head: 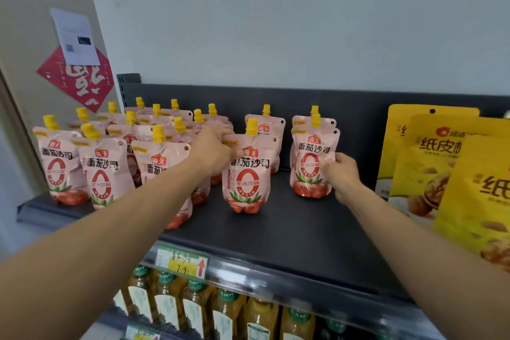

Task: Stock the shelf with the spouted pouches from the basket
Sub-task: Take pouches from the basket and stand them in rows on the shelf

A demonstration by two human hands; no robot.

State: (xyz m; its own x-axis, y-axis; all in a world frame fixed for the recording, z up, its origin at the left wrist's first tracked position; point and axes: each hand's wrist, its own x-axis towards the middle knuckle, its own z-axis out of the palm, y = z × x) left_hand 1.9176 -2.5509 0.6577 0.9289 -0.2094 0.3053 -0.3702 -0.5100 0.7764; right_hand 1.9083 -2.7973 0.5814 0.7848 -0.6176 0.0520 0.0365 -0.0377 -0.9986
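Pink spouted pouches (100,168) crowd the left end of the dark shelf (289,229), upright in rows. Just right of them, the left hand (214,150) grips the top corner of a front pouch (247,174) that stands upright. Further right, the right hand (340,174) pinches the edge of another standing pouch (310,165), with one more close behind it. Yellow nut bags (430,160) flank the far right.

Glossy pink plastic pouches (246,174) with yellow plastic caps (251,127) stand on a matt dark metal shelf (289,232).
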